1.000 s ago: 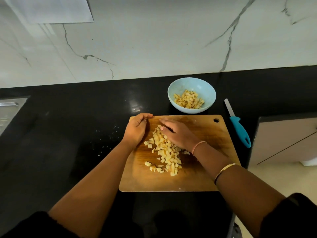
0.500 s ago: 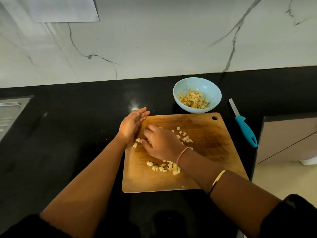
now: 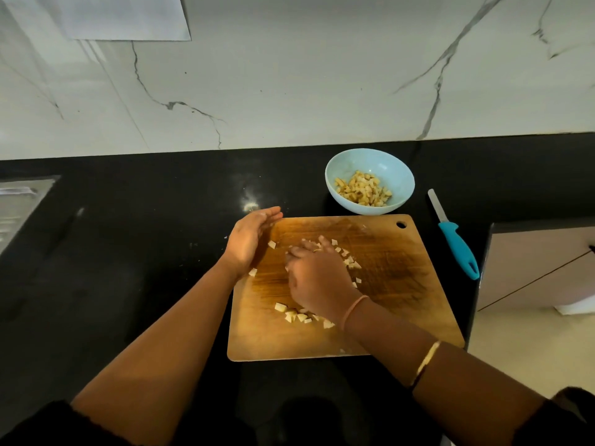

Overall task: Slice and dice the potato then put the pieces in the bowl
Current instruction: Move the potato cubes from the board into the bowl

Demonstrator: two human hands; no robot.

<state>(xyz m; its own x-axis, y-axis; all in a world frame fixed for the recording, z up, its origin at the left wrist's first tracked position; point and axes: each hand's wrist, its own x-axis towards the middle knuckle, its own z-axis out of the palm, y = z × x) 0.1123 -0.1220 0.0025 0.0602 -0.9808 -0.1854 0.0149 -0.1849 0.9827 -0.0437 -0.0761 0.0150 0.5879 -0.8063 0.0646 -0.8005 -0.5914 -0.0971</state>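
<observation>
Diced potato pieces (image 3: 296, 316) lie scattered on the wooden cutting board (image 3: 402, 284). My right hand (image 3: 317, 278) sits over the middle of the pile with its fingers curled round a clump of pieces, hiding most of them. At the board's left edge my left hand (image 3: 249, 243) stands on its side, fingers straight, palm facing the right hand. Behind the board's far right corner a light blue bowl (image 3: 399, 175) holds more diced potato (image 3: 363, 189).
A knife with a blue handle (image 3: 457, 246) lies on the black counter (image 3: 128, 252) to the right of the board. A metal sink edge (image 3: 19, 204) is at far left. The counter ends at a cabinet (image 3: 541, 268) on the right.
My right hand has swept leftward across the pile and curled over the pieces. My left hand has shifted to the board's left edge with its palm turned toward the right hand.
</observation>
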